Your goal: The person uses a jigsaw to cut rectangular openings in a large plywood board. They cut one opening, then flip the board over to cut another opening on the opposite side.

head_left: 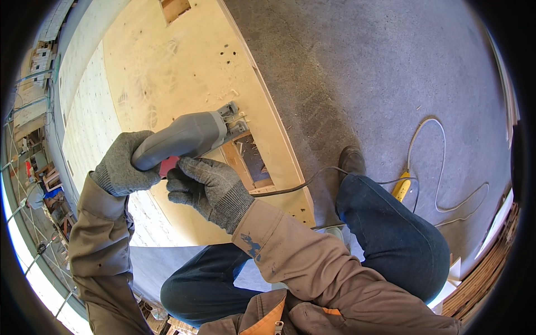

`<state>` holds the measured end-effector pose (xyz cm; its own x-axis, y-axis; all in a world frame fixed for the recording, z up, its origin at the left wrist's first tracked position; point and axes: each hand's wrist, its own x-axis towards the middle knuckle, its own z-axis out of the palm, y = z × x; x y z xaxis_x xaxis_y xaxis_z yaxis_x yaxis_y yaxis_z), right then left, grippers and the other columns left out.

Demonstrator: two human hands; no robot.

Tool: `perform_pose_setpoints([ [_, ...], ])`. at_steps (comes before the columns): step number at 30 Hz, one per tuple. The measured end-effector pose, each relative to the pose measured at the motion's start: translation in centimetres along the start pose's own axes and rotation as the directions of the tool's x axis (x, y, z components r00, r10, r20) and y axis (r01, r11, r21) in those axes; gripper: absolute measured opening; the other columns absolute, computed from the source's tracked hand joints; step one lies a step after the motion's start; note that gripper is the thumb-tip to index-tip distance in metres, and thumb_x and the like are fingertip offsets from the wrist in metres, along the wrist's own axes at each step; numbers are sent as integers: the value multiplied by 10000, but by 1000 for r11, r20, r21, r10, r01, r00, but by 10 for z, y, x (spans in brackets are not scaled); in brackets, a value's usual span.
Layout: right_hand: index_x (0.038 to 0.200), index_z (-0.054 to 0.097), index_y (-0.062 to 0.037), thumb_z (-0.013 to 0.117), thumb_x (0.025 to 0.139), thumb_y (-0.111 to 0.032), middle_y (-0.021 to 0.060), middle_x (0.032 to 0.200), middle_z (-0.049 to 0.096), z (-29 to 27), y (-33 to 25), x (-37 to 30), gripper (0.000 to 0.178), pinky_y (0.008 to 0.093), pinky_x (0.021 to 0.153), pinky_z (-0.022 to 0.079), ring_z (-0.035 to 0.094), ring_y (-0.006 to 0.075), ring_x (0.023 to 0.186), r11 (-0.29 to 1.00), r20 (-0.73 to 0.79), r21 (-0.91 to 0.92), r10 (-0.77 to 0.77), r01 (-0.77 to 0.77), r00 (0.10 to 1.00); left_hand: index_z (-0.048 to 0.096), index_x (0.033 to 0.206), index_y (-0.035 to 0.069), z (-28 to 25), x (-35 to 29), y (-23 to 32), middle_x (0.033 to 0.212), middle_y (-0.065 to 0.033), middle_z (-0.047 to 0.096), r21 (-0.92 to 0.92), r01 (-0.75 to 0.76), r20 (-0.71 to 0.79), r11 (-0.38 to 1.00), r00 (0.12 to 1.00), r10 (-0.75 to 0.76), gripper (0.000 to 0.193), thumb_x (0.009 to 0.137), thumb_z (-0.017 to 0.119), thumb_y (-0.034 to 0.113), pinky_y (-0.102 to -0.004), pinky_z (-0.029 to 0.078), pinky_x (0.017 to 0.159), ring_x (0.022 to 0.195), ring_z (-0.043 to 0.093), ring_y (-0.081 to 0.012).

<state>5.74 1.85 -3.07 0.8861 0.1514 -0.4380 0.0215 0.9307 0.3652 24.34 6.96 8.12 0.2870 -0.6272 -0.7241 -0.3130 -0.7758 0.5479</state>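
Note:
A grey power saw that looks like a jigsaw (187,135) lies over the plywood panel (162,72), its metal front end beside a rectangular cutout (253,159). My left hand (127,163), in a grey knit glove, is wrapped round the saw's rear end. Just below the saw's body, my gloved right hand (209,187) has its fingers curled in beside a small red part (168,166). What those fingers hold, if anything, is hidden. Sawdust and wood chips lie around the cutout and inside it.
A dark cord (290,188) runs from near my right wrist across the panel's edge to the floor. On the concrete floor (391,72) lie a yellow connector (401,187) and a looped pale cable (444,145). Another cutout (175,8) is at the panel's far end.

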Motion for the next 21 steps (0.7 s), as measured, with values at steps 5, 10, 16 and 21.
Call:
perform_pose_setpoints([
  [5, 1119, 593, 55, 616, 989, -152, 166, 955, 648, -2, 0, 1, 245, 393, 708, 574, 650, 244, 807, 1000, -2, -8, 0, 0, 1000, 692, 1000, 5, 0, 1, 1, 828, -84, 706, -11, -18, 0, 1000, 1000, 18, 448, 592, 766, 173, -324, 520, 729, 766, 630, -134],
  [10, 1130, 592, 53, 612, 992, -159, 167, 964, 650, -1, -1, 0, 254, 395, 716, 579, 653, 246, 812, 1000, -10, -24, -5, 5, 1000, 691, 993, 4, 2, 2, 2, 827, -86, 707, 0, -25, -12, 1000, 1000, 25, 434, 597, 763, 167, -323, 524, 726, 762, 634, -134],
  [16, 1137, 592, 53, 613, 993, -166, 167, 970, 657, -1, -1, 0, 262, 394, 718, 585, 661, 246, 819, 1000, -1, -24, -10, 10, 1000, 692, 998, 2, 0, 3, -1, 832, -90, 711, 21, -31, -8, 999, 999, 31, 431, 603, 765, 157, -325, 529, 725, 756, 638, -135],
  [21, 1126, 598, 57, 614, 992, -168, 169, 957, 664, -1, -1, -1, 262, 395, 710, 599, 673, 249, 812, 999, -36, -45, -10, 8, 999, 693, 1000, 3, 2, 2, 2, 836, -101, 718, 22, -25, -23, 999, 999, 26, 426, 609, 771, 151, -328, 534, 729, 768, 653, -143],
])
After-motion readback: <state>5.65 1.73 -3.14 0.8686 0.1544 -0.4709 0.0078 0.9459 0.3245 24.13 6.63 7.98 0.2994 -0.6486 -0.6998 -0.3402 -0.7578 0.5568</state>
